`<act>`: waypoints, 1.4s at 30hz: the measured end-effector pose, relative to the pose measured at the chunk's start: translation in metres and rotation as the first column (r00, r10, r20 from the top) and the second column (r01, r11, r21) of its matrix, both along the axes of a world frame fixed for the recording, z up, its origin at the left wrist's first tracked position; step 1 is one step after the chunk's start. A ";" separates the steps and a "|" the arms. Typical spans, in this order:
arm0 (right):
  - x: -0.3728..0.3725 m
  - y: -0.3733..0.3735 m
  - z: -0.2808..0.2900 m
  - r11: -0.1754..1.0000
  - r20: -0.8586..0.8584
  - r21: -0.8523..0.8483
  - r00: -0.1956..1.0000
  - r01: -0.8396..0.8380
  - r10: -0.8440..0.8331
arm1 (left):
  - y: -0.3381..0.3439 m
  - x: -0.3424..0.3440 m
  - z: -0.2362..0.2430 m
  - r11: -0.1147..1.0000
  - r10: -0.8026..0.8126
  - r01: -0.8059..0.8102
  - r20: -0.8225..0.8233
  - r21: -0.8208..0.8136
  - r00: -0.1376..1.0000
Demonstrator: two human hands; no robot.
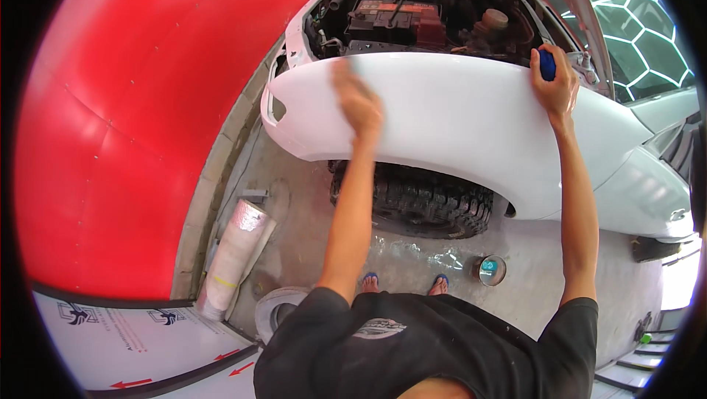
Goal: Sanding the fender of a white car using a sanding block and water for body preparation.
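A white car fender [456, 119] curves across the middle of the view, above a black knobby tyre [420, 200]. My left hand [359, 100] lies on the fender's upper left part and is blurred by motion; whether it holds anything I cannot make out. My right hand [554, 78] grips a small blue applicator pad [547, 64] at the fender's top edge, by the open engine bay [420, 19] with its battery [390, 16].
A red wall [147, 119] rises on the left. On the wet concrete floor a wrapped roll [236, 255] leans by the wall, a small round open tin [491, 269] stands near my feet, and a white round container [278, 310] sits at lower left. The raised bonnet [582, 8] is at upper right.
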State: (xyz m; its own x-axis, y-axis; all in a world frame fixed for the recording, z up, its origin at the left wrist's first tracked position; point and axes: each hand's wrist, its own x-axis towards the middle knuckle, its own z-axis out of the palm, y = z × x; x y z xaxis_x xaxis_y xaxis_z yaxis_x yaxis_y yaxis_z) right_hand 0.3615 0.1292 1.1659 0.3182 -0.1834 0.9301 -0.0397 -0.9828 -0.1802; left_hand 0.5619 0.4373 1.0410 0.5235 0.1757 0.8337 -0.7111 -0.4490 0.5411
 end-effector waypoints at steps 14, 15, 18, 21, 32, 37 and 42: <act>0.000 0.000 0.002 0.999 0.005 -0.053 1.000 0.000 0.001 | 0.022 0.028 -0.007 0.991 -0.070 0.069 0.003 0.116 0.998; 0.001 0.000 0.002 0.997 -0.002 -0.076 1.000 -0.018 0.018 | 0.029 0.037 -0.005 1.000 0.012 -0.011 -0.086 0.012 0.996; 0.002 0.000 0.002 0.999 -0.024 -0.038 1.000 -0.021 0.020 | 0.027 0.045 -0.004 0.981 0.180 -0.189 -0.192 -0.030 0.965; 0.002 0.002 0.001 0.998 -0.007 -0.061 1.000 0.013 -0.013 | 0.004 0.005 0.001 0.992 -0.059 0.044 -0.124 -0.118 0.991; 0.002 0.006 -0.001 0.999 -0.002 -0.037 1.000 0.004 -0.004 | 0.030 0.021 -0.019 0.995 0.094 -0.092 -0.067 0.032 0.993; 0.003 0.004 0.000 0.997 -0.011 -0.075 1.000 -0.002 0.001 | 0.047 0.036 -0.021 0.987 -0.039 0.020 0.122 0.159 0.992; 0.003 0.005 0.002 0.994 -0.021 -0.109 1.000 0.016 -0.018 | 0.061 0.058 -0.034 0.954 0.184 -0.235 -0.254 -0.187 0.950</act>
